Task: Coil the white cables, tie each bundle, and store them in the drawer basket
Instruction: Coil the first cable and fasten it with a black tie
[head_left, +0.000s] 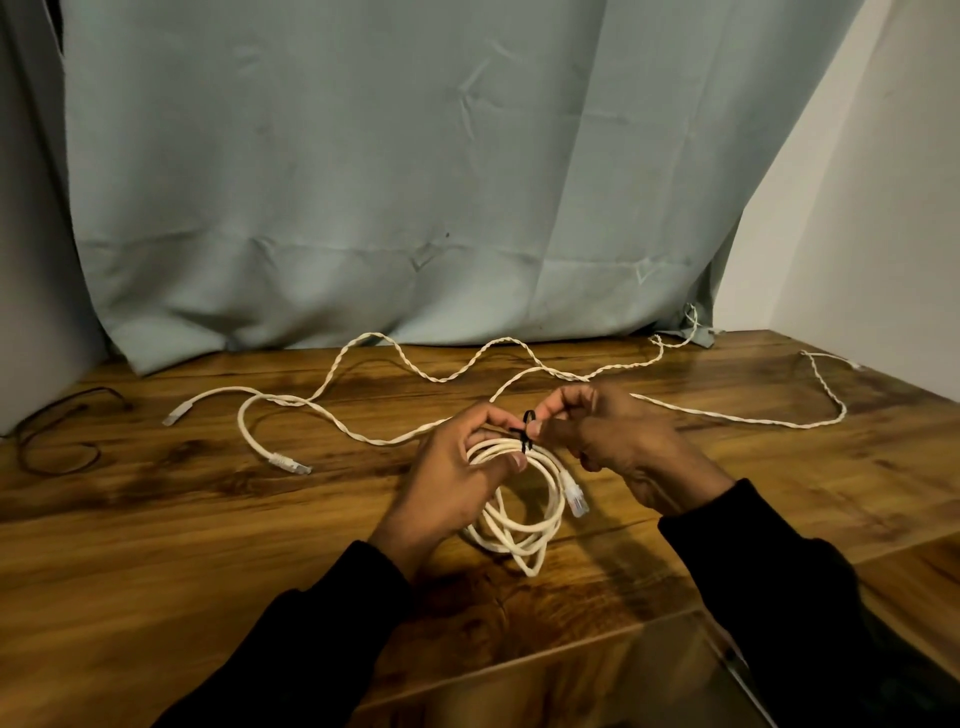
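A coiled white network cable (524, 525) hangs over the wooden table (208, 545), its clear plug (575, 496) at the right side of the coil. My left hand (457, 478) grips the top of the coil, thumb over the strands. A black twist tie (525, 431) wraps the coil's top; my right hand (608, 431) pinches its end. A second white network cable (249, 421) lies loose at the left with two plugs showing. A thin twisted white cable (727, 413) snakes across the back of the table.
A pale blue curtain (363, 182) hangs behind the table, a white wall (857, 208) at the right. A thin black wire (57, 436) curls at the far left edge. A glass or glossy panel (597, 675) shows at the bottom right.
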